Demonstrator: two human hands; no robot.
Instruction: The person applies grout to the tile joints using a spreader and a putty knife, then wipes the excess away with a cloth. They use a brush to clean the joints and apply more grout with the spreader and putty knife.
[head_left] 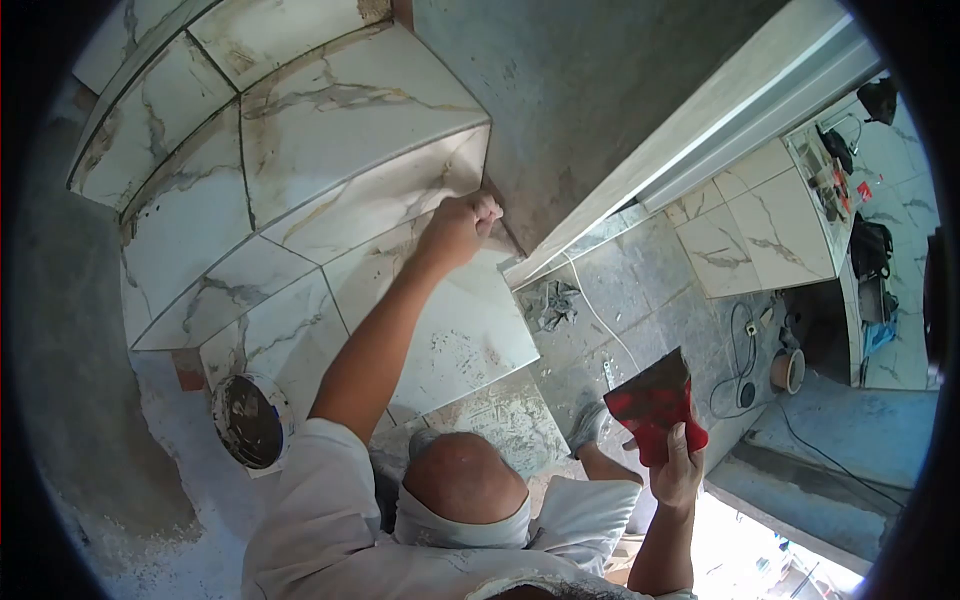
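My left hand (462, 230) is closed, with its fingertips at the corner where the marble-patterned tiles meet the grey wall (560, 100). Whether it holds something small cannot be made out. Below it lies a pale tile (450, 320) with grey smudges. At the right, my right hand (678, 468) grips a red tool (655, 405), like a broad scraper, its upper part coated in grey material.
A bucket (250, 422) with grey contents stands at lower left. Crumpled grey material (553, 303) lies on the floor beside a white cable (603, 318). A tiled counter (755, 225) with several items is at right. My bent knee (465, 480) is below.
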